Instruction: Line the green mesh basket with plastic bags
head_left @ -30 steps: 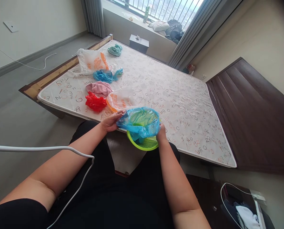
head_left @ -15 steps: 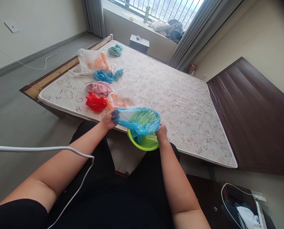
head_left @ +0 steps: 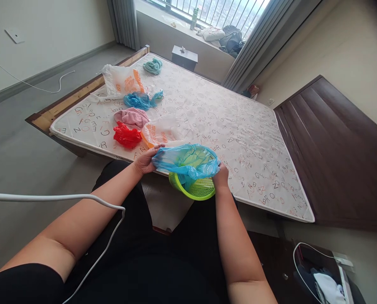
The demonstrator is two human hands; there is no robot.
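A blue plastic bag is stretched between my two hands, its mouth spread wide. My left hand grips the bag's left end, with the fingers closed on its edge. At the opposite end, my right hand is closed on the bag's rim. Part of the bag hangs down inside a lime-green mesh basket, which stands between my knees at the mattress edge. Beyond my left hand lie a red bag, a pink cloth and a clear bag with orange print.
On the mattress, farther back, are a second blue bag, another clear bag and a green cloth. A white cable crosses above my left forearm. The dark headboard rises at the right.
Both hands have moved slightly right with the blue bag, the right hand a little more, so the bag's right end reaches farther over the basket.
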